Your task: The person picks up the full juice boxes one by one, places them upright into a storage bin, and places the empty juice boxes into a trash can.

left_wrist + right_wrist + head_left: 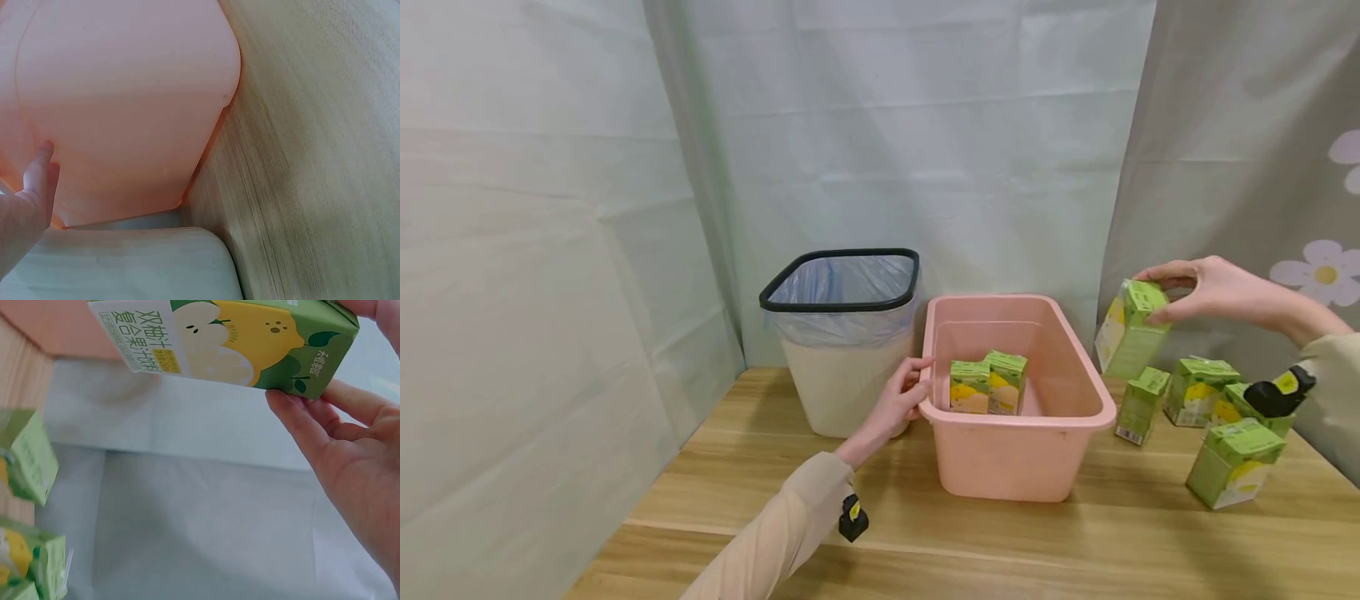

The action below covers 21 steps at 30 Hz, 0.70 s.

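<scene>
Pinching, right of frame: right hand (pixel 1221 292) on upper end of green, fruit-printed, boxy cardboard carton (pixel 1126 340). Left hand (pixel 901 398) grips rim of pink plastic tub (pixel 1003 460), centre. Carton probably light, semi-stiff, dentable; hold across top edges.

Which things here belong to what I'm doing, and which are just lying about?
Likely in the job:
pomelo juice carton in your right hand
two matching cartons inside the pink plastic tub
four more cartons on the wooden table
the tub, rim held by your left hand

Apparently just there:
lined white waste bin
flower-patterned cloth
</scene>
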Each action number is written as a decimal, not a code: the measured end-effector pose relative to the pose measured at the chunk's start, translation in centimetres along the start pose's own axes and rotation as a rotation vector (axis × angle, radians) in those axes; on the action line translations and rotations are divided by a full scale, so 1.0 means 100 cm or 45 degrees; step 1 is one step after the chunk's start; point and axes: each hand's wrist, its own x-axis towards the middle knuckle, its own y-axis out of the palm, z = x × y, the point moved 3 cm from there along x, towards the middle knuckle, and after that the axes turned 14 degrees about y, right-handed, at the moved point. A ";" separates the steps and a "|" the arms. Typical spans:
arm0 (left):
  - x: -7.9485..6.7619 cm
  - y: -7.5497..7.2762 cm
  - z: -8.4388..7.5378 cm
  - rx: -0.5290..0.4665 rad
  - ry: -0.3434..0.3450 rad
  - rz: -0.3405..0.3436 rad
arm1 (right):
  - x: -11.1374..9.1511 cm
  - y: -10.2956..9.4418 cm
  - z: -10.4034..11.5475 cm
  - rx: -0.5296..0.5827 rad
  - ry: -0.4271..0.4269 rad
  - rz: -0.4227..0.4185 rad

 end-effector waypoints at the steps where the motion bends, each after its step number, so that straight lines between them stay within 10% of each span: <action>1: 0.000 0.000 0.000 0.001 -0.003 -0.001 | 0.001 0.001 0.004 0.006 -0.016 0.002; 21: -0.001 -0.001 0.001 0.018 -0.025 -0.007 | 0.039 0.043 0.069 0.132 -0.164 0.197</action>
